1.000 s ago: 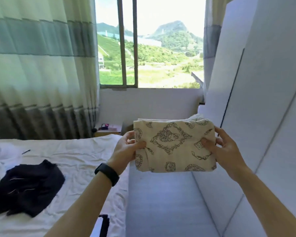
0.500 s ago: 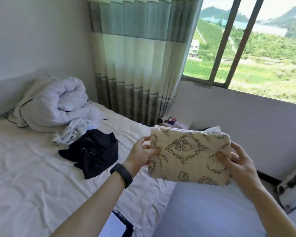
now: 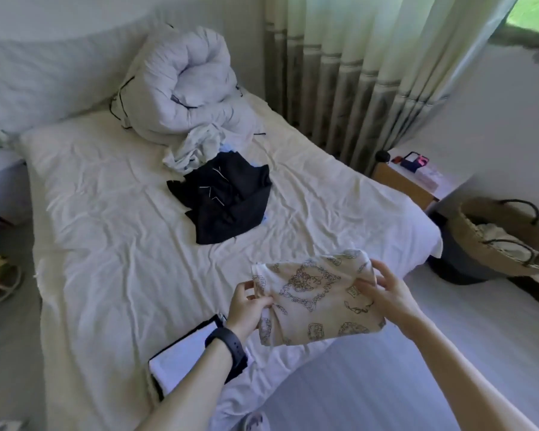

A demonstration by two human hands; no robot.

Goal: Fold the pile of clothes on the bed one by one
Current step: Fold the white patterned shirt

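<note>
I hold a folded cream cloth with a dark line print (image 3: 318,297) above the near right corner of the bed (image 3: 122,244). My left hand (image 3: 246,306) pinches its left edge and wears a black wristband. My right hand (image 3: 386,293) grips its right edge, thumb on top. A crumpled black garment (image 3: 227,200) lies in the middle of the bed, with a pale crumpled garment (image 3: 196,147) just behind it and a bit of light blue fabric under them.
A rolled white duvet (image 3: 184,85) sits at the head of the bed. A tablet (image 3: 184,356) lies on the near edge by my left wrist. A woven basket (image 3: 504,237) holding cloth stands at the right, beyond a wooden bedside table (image 3: 408,181). Curtains hang behind.
My view has swung left and down from the window to the bed. Both hands still hold the folded cloth, now lower and over the bed's corner.
</note>
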